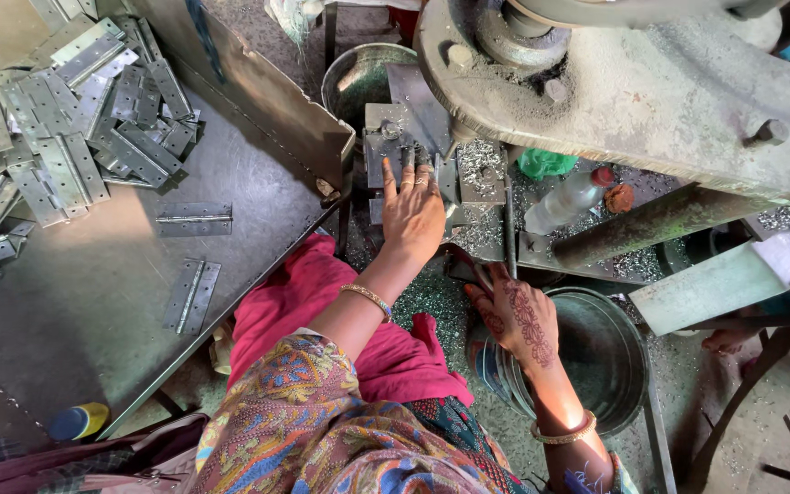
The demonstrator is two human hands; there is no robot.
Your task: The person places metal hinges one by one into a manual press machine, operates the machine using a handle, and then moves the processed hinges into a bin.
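Observation:
My left hand lies flat with fingers spread on the die block of a large grey press. Whether a metal piece sits under the fingers I cannot tell. My right hand, patterned with henna, rests with fingers curled at the rim of a round metal bowl below the press. Nothing shows in its grasp. A heap of flat grey metal hinges lies on the metal table at the left, with two single hinges apart from it.
A second metal bowl stands behind the die. A clear plastic bottle with a red cap and a green bag lie under the press arm. Metal shavings cover the floor. A yellow and blue bottle is at lower left.

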